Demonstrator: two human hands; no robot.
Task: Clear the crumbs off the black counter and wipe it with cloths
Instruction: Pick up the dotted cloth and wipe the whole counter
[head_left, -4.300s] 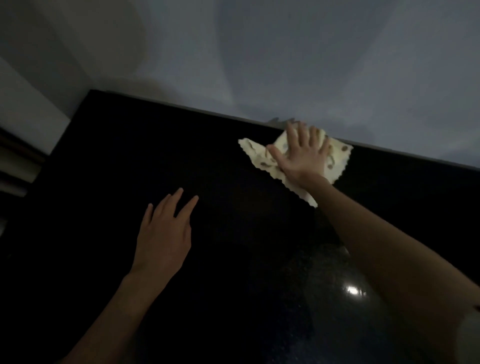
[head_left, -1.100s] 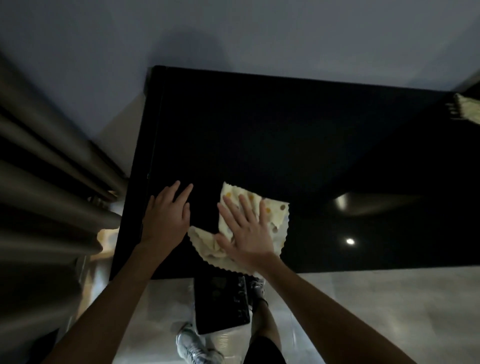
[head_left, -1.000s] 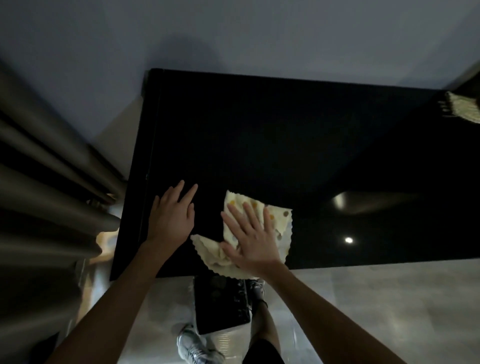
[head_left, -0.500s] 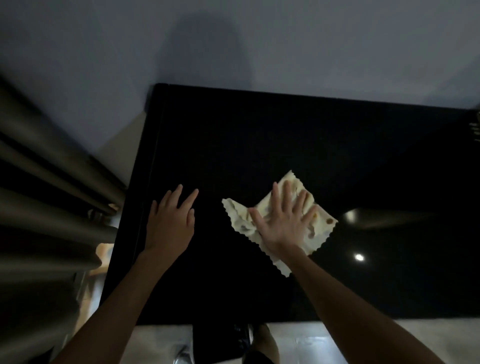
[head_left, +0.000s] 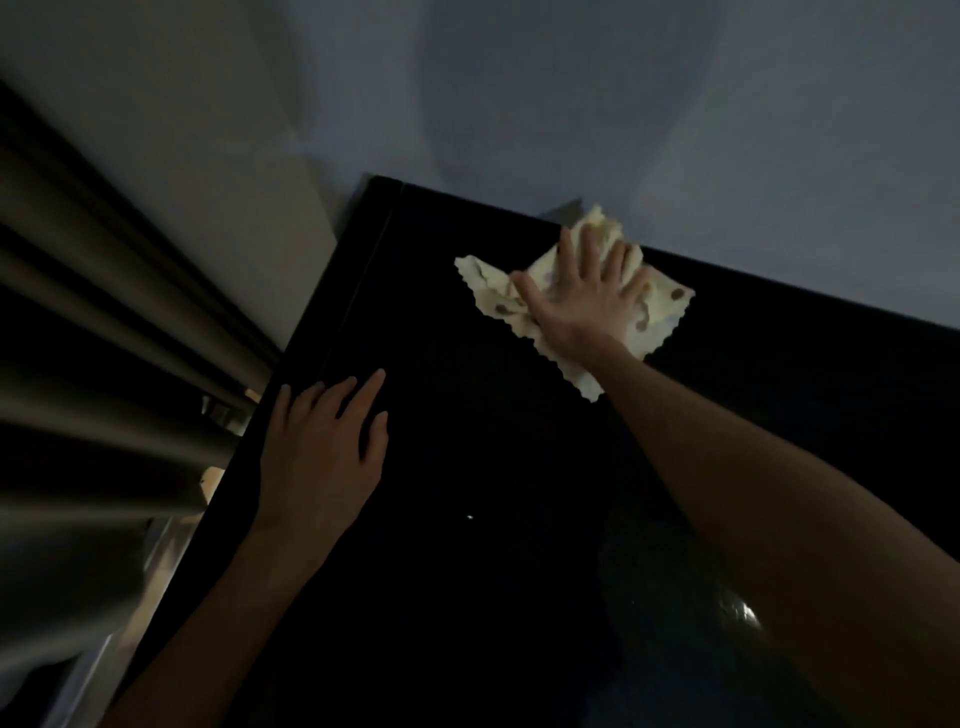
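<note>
A pale yellow cloth (head_left: 662, 312) with brown dots and scalloped edges lies at the far edge of the black counter (head_left: 493, 519), its top corner bunched against the wall. My right hand (head_left: 587, 296) presses flat on the cloth with fingers spread. My left hand (head_left: 322, 452) rests flat on the bare counter near its left edge, fingers apart, holding nothing. The light is dim and I cannot make out crumbs.
A grey wall (head_left: 623, 104) runs along the counter's far edge. Dark folded curtains (head_left: 104, 338) hang close to the counter's left side. A small light reflection (head_left: 745, 616) shows on the counter near my right forearm.
My right hand has pushed the cloth from the near part of the counter away to the far edge by the wall. My left hand has stayed flat near the left edge.
</note>
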